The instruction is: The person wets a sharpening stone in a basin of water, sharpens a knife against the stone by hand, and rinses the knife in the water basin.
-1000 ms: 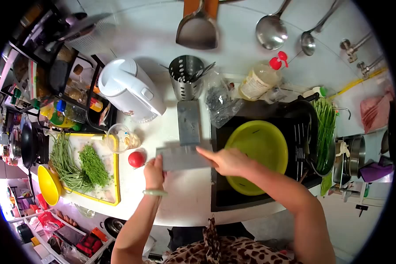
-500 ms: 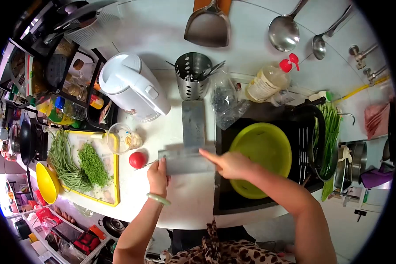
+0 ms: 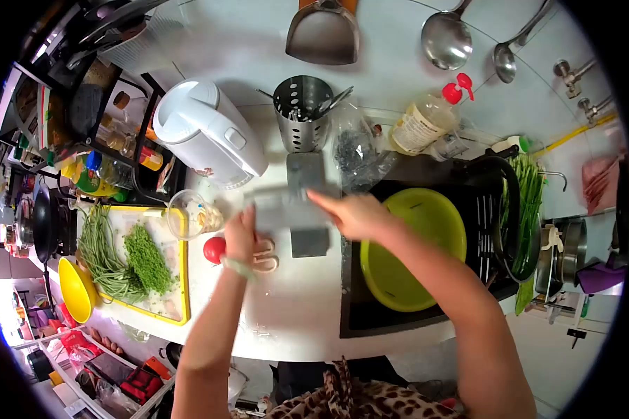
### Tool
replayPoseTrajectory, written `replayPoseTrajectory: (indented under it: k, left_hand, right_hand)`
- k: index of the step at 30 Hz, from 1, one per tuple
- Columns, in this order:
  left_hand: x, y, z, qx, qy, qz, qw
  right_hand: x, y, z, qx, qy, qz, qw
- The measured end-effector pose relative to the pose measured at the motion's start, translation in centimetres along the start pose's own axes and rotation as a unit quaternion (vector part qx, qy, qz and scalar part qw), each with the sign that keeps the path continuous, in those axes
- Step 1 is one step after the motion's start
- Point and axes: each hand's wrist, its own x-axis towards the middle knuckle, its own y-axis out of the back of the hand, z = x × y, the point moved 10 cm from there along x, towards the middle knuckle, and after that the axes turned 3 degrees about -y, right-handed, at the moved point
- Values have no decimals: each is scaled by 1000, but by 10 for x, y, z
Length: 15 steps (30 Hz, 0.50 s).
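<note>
A blurred cleaver (image 3: 276,208) lies crosswise over a grey whetstone (image 3: 309,243), its broad blade flat or nearly flat on the stone. My left hand (image 3: 240,236), with a pale green bangle at the wrist, is closed around the handle end. At the blade's other end my right hand (image 3: 356,215) grips it, one finger stretched over the metal. Beside my left wrist lie a pair of scissors (image 3: 265,264) with pale handles, partly covered, and a round red thing like a tomato (image 3: 214,249).
Left of the hands, a yellow-rimmed board (image 3: 186,279) carries long beans and chopped greens. A white kettle (image 3: 210,133) and a perforated utensil holder (image 3: 307,140) stand behind. To the right, a green basin (image 3: 419,300) sits in the black sink (image 3: 353,322); a soap bottle (image 3: 423,126) is beyond.
Both hands have pushed the cleaver away from me along the whetstone, uncovering the stone's near end. The scissors have come into view beside my left hand.
</note>
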Motion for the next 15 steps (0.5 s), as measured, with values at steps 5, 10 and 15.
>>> replayPoseTrajectory:
  k: [5, 10, 15]
  left_hand:
    - [-1, 9, -29, 41, 22, 25, 999]
    - [-40, -8, -46, -8, 87, 46, 995]
    - [26, -14, -5, -75, 89, -9, 993]
  right_hand:
    - [-19, 0, -4, 4, -9, -31, 999]
    - [-43, -37, 6, 28, -46, -78, 996]
    - [4, 12, 9, 48, 15, 53, 997]
